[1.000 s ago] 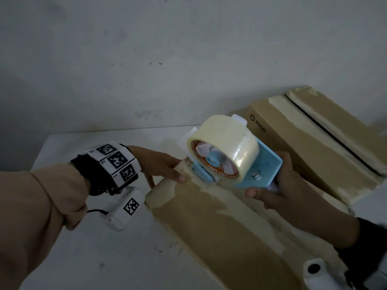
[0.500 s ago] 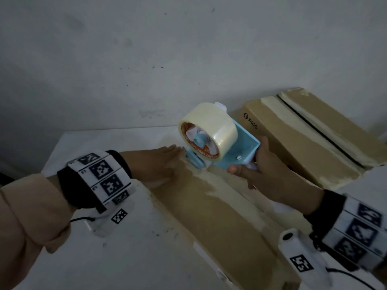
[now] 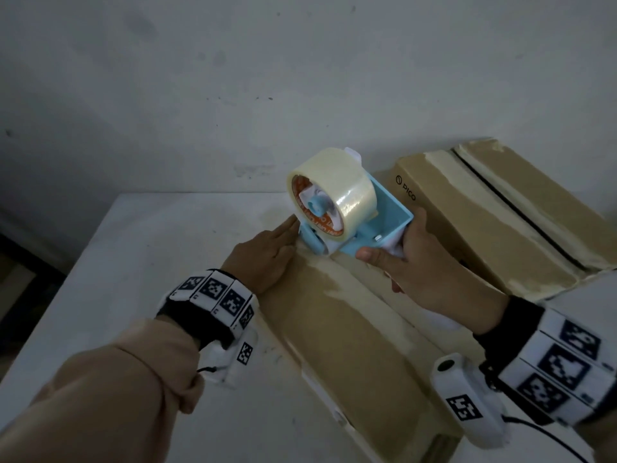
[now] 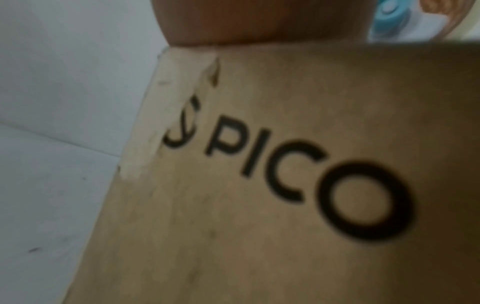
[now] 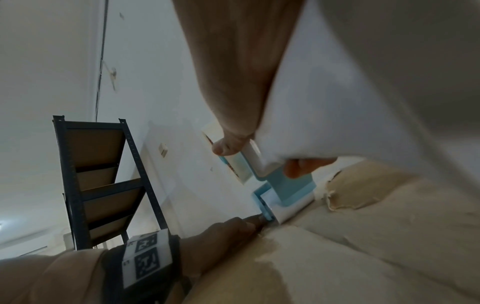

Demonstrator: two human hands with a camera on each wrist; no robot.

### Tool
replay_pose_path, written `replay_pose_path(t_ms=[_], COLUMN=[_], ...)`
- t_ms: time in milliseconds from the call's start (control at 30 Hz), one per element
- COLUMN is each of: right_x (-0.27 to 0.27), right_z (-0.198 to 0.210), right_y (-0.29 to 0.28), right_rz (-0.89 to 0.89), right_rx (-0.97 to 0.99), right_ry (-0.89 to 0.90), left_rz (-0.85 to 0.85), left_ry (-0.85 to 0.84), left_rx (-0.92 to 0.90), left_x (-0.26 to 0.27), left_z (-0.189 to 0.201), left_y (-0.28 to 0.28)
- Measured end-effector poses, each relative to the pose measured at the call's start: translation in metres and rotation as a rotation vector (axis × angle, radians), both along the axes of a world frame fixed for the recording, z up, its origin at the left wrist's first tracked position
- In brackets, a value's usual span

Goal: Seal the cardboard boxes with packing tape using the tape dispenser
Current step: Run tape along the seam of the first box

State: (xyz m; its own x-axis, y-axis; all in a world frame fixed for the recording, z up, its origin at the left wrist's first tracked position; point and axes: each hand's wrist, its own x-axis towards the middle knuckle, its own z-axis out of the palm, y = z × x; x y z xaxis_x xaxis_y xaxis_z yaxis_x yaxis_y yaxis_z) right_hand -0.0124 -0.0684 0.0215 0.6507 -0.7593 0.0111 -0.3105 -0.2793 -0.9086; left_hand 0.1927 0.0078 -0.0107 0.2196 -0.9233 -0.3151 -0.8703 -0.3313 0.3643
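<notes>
Head view shows the blue tape dispenser (image 3: 350, 225), with its roll of clear packing tape (image 3: 334, 192), tilted with its front end down on the far end of the near cardboard box (image 3: 350, 345). My right hand (image 3: 420, 272) grips its handle, fingers curled round it. My left hand (image 3: 263, 259) lies flat, fingers straight, on the box top just beside the dispenser's front. A second PICO box (image 3: 484, 222) sits behind to the right, both on a white table (image 3: 150, 245).

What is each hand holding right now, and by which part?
The right hand grips the tape dispenser by its white handle. The left hand holds nothing; it lies flat on the near cardboard box.
</notes>
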Motion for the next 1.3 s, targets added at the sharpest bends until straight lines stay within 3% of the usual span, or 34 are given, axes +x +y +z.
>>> replay_pose_path(t_ms=[433, 900, 1300], right_x=[-0.011, -0.016, -0.098], right_z=[0.007, 0.006, -0.008], right_y=[0.007, 0.009, 0.034], right_rz=[0.099, 0.080, -0.063], right_rx=[-0.110, -0.109, -0.022], right_ry=[0.018, 0.078, 0.081], left_rz=[0.137, 0.181, 0.066], left_ry=[-0.105, -0.142, -0.107], left_rx=[0.012, -0.019, -0.075], left_x=[-0.010, -0.015, -0.006], left_z=[-0.002, 0.001, -0.008], left_y=[-0.001, -0.001, -0.006])
